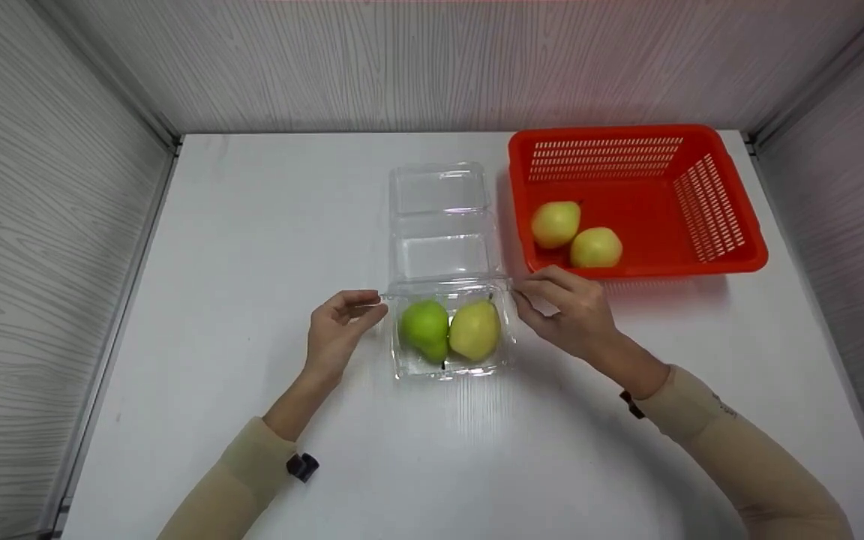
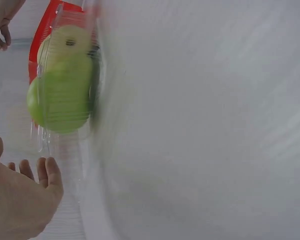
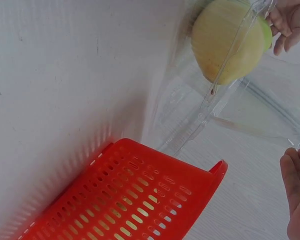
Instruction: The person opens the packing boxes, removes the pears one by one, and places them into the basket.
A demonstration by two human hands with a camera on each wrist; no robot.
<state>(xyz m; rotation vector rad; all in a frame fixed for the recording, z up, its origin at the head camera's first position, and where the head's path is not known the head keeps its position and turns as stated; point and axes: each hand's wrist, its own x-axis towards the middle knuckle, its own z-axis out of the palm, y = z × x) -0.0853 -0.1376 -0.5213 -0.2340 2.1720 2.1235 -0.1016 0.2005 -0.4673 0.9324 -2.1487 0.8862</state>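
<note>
A clear plastic clamshell container stands in front of me, its hinged lid laid back away from me. Inside its base sit a green pear and a yellow pear, side by side. My left hand is beside the container's left back corner, fingertips close to the rim and thumb apart from the fingers. On the other side, my right hand pinches the clear plastic edge between thumb and fingers. The left wrist view shows the green pear through the ribbed side wall.
A red slotted basket stands at the back right, its near left corner just behind my right hand. Two more yellow pears, one at the left and one in front, lie in it. Wood-grained panels enclose the white table.
</note>
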